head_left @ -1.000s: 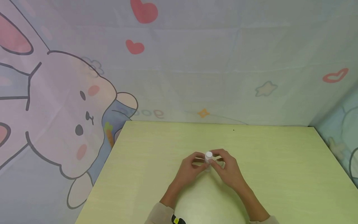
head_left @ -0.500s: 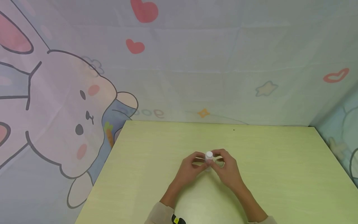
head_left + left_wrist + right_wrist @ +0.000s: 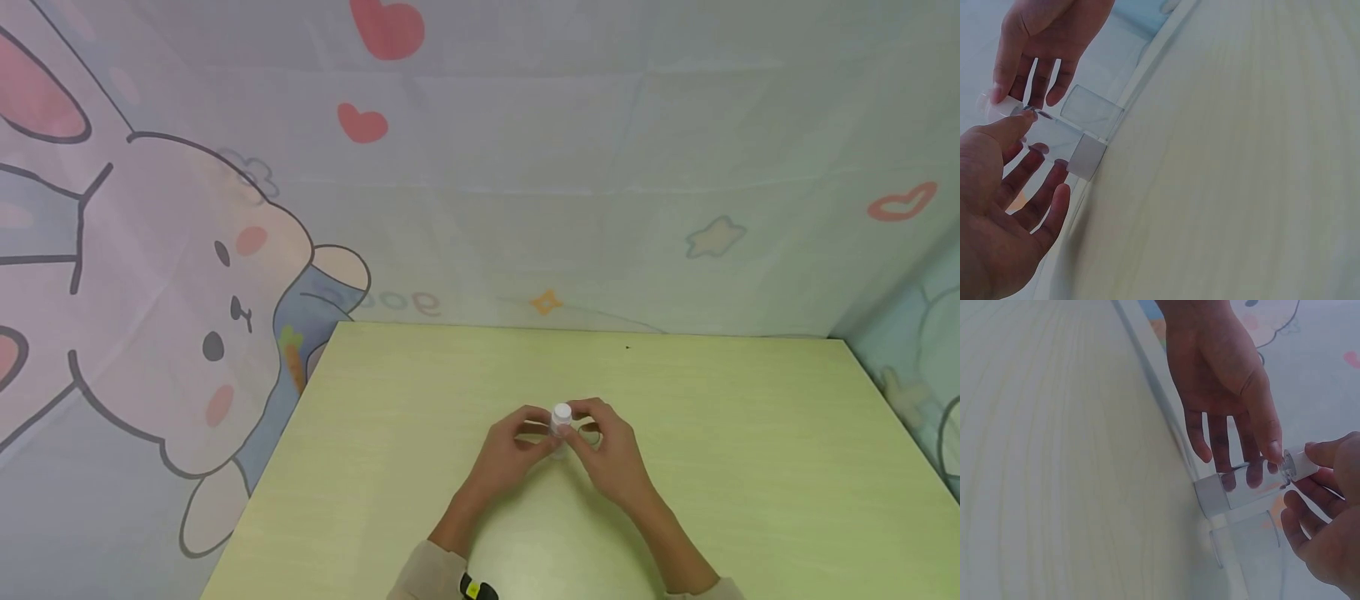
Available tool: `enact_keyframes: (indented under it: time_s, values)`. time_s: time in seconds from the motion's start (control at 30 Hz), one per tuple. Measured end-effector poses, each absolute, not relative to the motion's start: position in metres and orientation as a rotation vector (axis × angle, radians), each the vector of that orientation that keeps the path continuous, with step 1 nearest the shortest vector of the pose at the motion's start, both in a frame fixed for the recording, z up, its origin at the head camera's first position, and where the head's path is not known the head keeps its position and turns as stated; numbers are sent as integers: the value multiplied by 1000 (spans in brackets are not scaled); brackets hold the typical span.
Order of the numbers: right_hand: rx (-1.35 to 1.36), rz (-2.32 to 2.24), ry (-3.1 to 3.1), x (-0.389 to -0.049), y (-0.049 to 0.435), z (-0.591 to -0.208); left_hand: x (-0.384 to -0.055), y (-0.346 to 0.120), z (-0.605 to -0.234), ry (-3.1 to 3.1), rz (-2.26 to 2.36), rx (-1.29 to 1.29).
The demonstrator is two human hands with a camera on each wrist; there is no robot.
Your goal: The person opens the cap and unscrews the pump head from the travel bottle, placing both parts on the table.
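One clear bottle, upright, white cap at its neck.
Nearest, a black-and-yellow wristband by the left sleeve. Left hand was curled round the bottle's body, thumb near the neck; right hand pinched the cap between thumb and fingers. Bottle stood between them on the pale tabletop; clear cup just beside it, on the right-hand side. Step looked like cap work, on or off could not be told; next move seemed to call for a firm left hold while the right turned the cap. Farthest was a cartoon-rabbit backdrop.
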State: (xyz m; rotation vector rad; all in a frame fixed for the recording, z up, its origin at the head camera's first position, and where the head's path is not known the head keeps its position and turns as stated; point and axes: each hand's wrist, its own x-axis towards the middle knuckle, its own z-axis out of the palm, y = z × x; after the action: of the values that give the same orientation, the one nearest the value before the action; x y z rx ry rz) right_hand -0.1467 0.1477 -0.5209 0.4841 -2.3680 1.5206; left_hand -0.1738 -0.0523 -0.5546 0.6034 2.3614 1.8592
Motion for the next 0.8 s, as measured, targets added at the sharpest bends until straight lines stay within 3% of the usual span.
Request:
enact_keyframes:
  time_s: [0.8]
  values:
    - [533, 1511, -2367, -147, 150, -520, -174, -52, -556, 2365, 1858, 600]
